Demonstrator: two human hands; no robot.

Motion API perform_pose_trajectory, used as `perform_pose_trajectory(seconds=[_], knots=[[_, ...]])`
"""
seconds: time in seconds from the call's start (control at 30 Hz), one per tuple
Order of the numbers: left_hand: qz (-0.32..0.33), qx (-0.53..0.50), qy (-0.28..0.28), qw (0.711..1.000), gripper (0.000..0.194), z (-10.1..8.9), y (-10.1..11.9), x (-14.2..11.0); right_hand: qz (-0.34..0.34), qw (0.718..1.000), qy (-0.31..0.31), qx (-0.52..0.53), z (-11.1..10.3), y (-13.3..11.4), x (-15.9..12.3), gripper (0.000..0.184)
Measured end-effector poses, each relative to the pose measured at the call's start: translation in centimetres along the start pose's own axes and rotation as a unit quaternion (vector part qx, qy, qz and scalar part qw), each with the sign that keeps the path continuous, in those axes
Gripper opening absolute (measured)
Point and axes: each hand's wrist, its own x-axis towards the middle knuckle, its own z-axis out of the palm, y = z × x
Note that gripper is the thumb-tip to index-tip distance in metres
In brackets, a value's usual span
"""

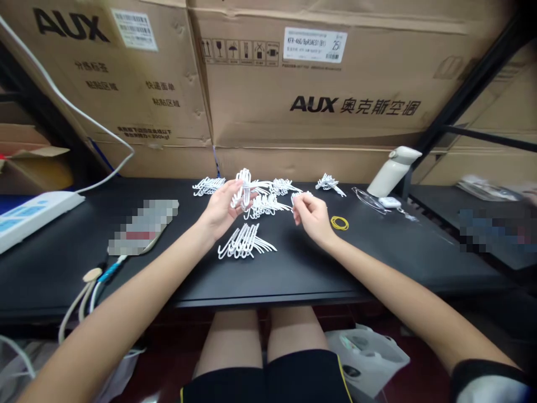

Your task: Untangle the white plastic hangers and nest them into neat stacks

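Observation:
My left hand (224,208) is closed around a bundle of white hooks (244,187), held above the black table (335,268). To its right, my right hand (311,217) has its fingers curled in a pinch; what they hold, if anything, I cannot make out. A bit of white shows just behind those fingers. Between the hands lies a pile of white hooks (266,206), and nearer to me is another pile (245,243). Further bundles of hooks (208,185) rest at the back, one of them (329,183) off to the right. Yellow rubber bands (339,223) lie beside my right hand.
A phone (145,226) with a cable lies at left, near a white power strip (37,215). At back right stand a white bottle (390,173), glasses (369,200) and a small white case (390,202). Large cartons (260,123) wall off the back; a plastic bag (369,358) sits below.

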Motion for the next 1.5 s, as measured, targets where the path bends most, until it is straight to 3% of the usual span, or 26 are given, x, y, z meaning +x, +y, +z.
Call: perform_pose_trajectory(seconds=[0.07, 0.13, 0.23, 0.37, 0.57, 0.73, 0.9, 0.97, 1.03, 1.17, 1.23, 1.33, 1.5], knots=[[-0.014, 0.002, -0.021, 1.000, 0.024, 0.0, 0.1, -0.1, -0.004, 0.994, -0.100, -0.045, 0.2, -0.1, -0.4, 0.035], [-0.052, 0.045, -0.082, 0.994, 0.026, 0.1, 0.1, -0.5, -0.015, 0.973, -0.212, -0.090, 0.6, -0.2, -0.9, 0.028], [-0.095, 0.127, -0.183, 0.970, 0.028, 0.3, -0.1, -1.1, -0.052, 0.944, -0.303, -0.116, 1.2, -0.3, -1.4, 0.020], [-0.093, 0.204, -0.239, 0.945, 0.028, 0.3, -0.4, -1.6, -0.065, 0.935, -0.334, -0.097, 1.3, -0.3, -1.3, 0.021], [-0.095, 0.246, -0.254, 0.930, 0.028, 0.4, -0.7, -1.6, 0.046, 0.919, -0.379, -0.098, 0.6, 0.0, -0.7, 0.038], [-0.108, 0.235, -0.253, 0.932, 0.028, 0.6, -0.5, -1.7, 0.137, 0.892, -0.423, -0.076, -0.8, -0.3, 0.4, 0.022], [-0.117, 0.227, -0.243, 0.936, 0.031, 0.5, -0.6, -1.7, 0.215, 0.846, -0.483, -0.069, -3.9, -0.1, 2.1, 0.019], [-0.103, 0.224, -0.229, 0.942, 0.032, 0.5, -0.7, -1.7, 0.251, 0.844, -0.469, -0.070, -5.4, 0.1, 2.8, 0.021], [-0.088, 0.212, -0.205, 0.952, 0.034, 0.7, -0.7, -1.6, 0.269, 0.861, -0.425, -0.068, -6.6, 0.2, 3.4, 0.023], [-0.052, 0.184, -0.143, 0.971, 0.036, 0.9, -0.7, -1.4, 0.225, 0.948, -0.225, -0.009, -7.0, 0.1, 3.9, 0.027], [-0.013, 0.183, -0.118, 0.976, 0.035, 0.8, -0.8, -1.2, 0.191, 0.968, -0.157, 0.033, -6.4, 0.0, 3.8, 0.028], [0.034, 0.196, -0.098, 0.975, 0.035, 0.5, -1.1, -0.9, 0.173, 0.969, -0.167, 0.055, -5.3, -0.1, 3.3, 0.029], [0.043, 0.214, -0.100, 0.971, 0.036, 0.4, -1.4, -0.9, 0.161, 0.964, -0.204, 0.050, -4.1, 0.2, 2.6, 0.028]])
